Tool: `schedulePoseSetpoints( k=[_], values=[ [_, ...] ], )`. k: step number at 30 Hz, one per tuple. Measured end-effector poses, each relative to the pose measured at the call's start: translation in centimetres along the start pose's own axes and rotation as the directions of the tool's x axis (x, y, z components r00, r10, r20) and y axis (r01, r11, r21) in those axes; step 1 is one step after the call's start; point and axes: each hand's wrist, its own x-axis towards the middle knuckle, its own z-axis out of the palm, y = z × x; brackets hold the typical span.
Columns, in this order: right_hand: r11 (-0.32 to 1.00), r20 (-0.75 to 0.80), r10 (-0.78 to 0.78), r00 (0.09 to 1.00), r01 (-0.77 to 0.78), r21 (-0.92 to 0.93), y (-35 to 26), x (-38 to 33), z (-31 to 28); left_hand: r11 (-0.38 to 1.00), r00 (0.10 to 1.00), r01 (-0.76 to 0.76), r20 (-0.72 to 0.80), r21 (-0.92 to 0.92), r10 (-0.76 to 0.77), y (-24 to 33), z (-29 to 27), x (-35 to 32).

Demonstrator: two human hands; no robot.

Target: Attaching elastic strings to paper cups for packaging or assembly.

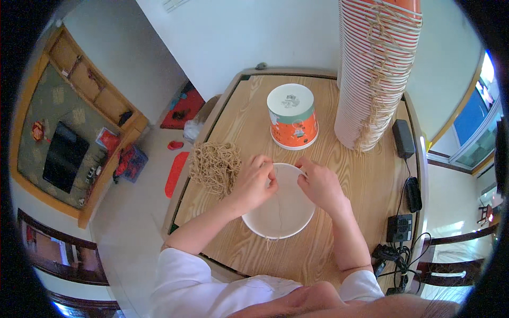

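Note:
A white-lined paper bucket (297,212) stands mouth up on the table in front of me. Over its far left rim, the fingers of my left hand (255,183) are pinched together, with a thin string (280,212) running down from them inside the bucket. My right hand (321,184) is closed at the far right rim, and whatever its fingertips hold is hidden. A short piece of twine (268,243) hangs out at the near rim. Beside my left hand lies a tangled heap of tan twine (214,167).
An upside-down orange and green paper bucket (293,119) stands beyond my hands. Behind it to the right rises a tall bucket stack (371,79) with twine down its side. Black power adapters (399,228) and cables lie along the right edge of the wooden table (244,116).

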Motion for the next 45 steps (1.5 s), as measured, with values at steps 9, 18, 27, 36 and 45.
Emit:
schedulePoseSetpoints(
  k=[9,18,27,36,45],
  values=[
    [1.0,0.011,-0.027,1.0,0.027,-0.004,0.0,0.4,0.1,0.997,0.997,-0.046,-0.066,-0.054,0.042,-0.3,0.3,0.2],
    [1.0,0.023,-0.028,0.999,0.028,-0.009,-0.3,-0.1,0.0,0.997,0.995,-0.066,-0.077,-0.043,0.063,-0.8,0.5,-0.2],
    [1.0,0.023,-0.026,0.999,0.026,-0.002,-0.3,-0.1,-0.1,0.998,0.992,-0.058,-0.115,-0.018,0.055,-0.6,0.4,0.0],
    [0.999,0.019,-0.043,0.999,0.043,-0.005,-0.2,-0.1,-0.1,0.997,0.987,-0.072,-0.145,-0.002,0.071,-0.4,0.2,0.1],
    [0.999,0.108,-0.043,0.993,0.045,-0.019,-0.7,-0.3,-0.9,0.999,0.998,-0.032,-0.055,0.04,0.034,0.1,0.1,0.3]
  ],
)
